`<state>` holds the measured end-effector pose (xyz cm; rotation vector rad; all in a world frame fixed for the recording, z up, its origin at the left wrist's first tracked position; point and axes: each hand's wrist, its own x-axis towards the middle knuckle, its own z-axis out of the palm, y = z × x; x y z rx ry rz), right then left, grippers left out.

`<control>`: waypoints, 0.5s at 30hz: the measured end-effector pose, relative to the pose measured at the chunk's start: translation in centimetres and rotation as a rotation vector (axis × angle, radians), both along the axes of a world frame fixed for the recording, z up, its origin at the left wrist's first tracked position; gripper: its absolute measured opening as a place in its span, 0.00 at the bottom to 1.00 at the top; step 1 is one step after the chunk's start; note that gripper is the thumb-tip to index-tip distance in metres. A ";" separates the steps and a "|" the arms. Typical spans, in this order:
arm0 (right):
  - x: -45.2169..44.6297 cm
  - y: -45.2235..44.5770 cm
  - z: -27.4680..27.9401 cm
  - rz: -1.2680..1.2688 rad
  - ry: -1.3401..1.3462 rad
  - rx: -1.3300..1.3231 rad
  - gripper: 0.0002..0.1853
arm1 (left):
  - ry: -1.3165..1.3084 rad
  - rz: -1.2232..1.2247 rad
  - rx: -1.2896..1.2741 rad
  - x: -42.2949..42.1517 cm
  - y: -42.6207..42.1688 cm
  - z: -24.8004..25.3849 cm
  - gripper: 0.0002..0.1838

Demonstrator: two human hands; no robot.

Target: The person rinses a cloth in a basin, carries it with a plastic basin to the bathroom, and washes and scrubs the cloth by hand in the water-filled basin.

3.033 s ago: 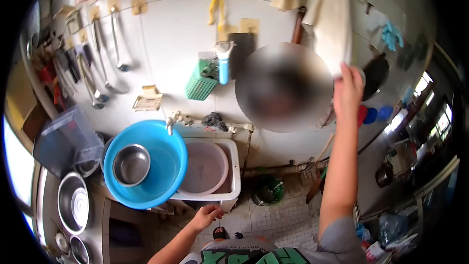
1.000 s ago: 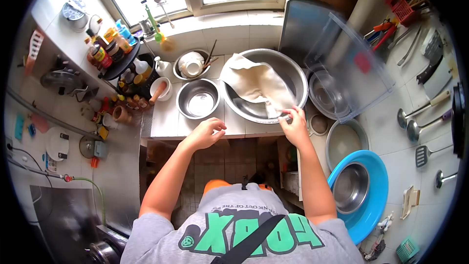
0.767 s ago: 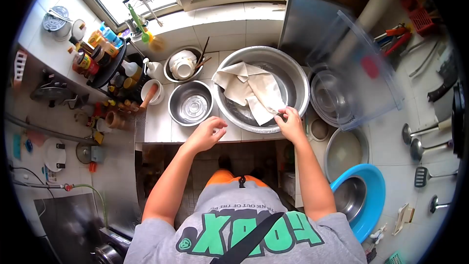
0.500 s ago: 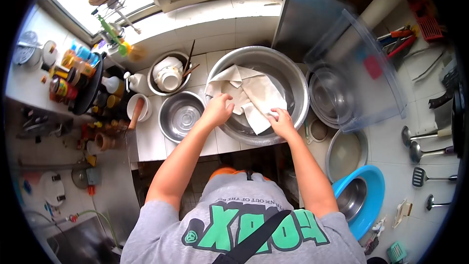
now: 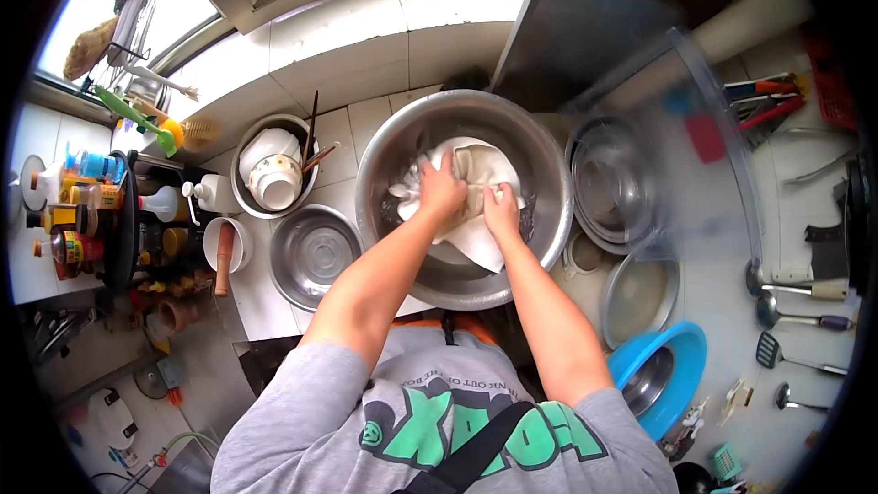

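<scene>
A white cloth [image 5: 474, 240] lies bunched and folded inside a large metal basin [image 5: 373, 160], where some water glistens around it. My left hand [image 5: 443, 190] is closed on the cloth at its upper left, fingers pressed into the folds. Close beside it, my right hand [image 5: 500, 211] grips the cloth's right part, with the thumb pointing up. One corner of the cloth hangs toward the near side of the basin. The fingertips are partly buried in the fabric.
Left of the basin sit a smaller metal bowl [image 5: 315, 256] and a pot of bowls [image 5: 274, 181] with chopsticks. A clear plastic bin [image 5: 704, 197] and stacked metal bowls [image 5: 611, 187] stand right. A blue basin [image 5: 688, 357] is lower right; bottles [image 5: 82, 197] crowd the left.
The cloth, spread out over the basin before, is now bunched down inside it. Both hands have moved inward and closer together. The view has shifted slightly.
</scene>
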<state>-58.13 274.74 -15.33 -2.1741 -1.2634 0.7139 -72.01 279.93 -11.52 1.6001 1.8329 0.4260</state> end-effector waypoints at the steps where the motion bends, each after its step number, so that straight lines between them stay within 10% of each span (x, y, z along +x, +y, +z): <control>1: -0.1 1.1 -0.7 -0.119 0.301 0.066 0.25 | -0.390 0.064 -0.140 0.8 0.6 -0.9 0.35; 3: -0.6 3.2 0.2 -0.373 1.124 0.076 0.25 | -1.160 0.187 -0.428 2.0 0.7 0.7 0.33; 5: -0.6 4.3 1.5 -0.445 1.579 0.012 0.24 | -1.179 0.116 -0.389 3.9 -0.3 5.0 0.27; 11: -1.3 5.3 5.6 -0.101 2.122 -0.093 0.24 | -0.128 -0.084 0.225 6.0 -0.7 10.9 0.19; 15: -1.7 3.5 8.7 -0.092 1.949 -0.204 0.23 | 0.073 -0.142 0.399 2.0 1.9 4.4 0.13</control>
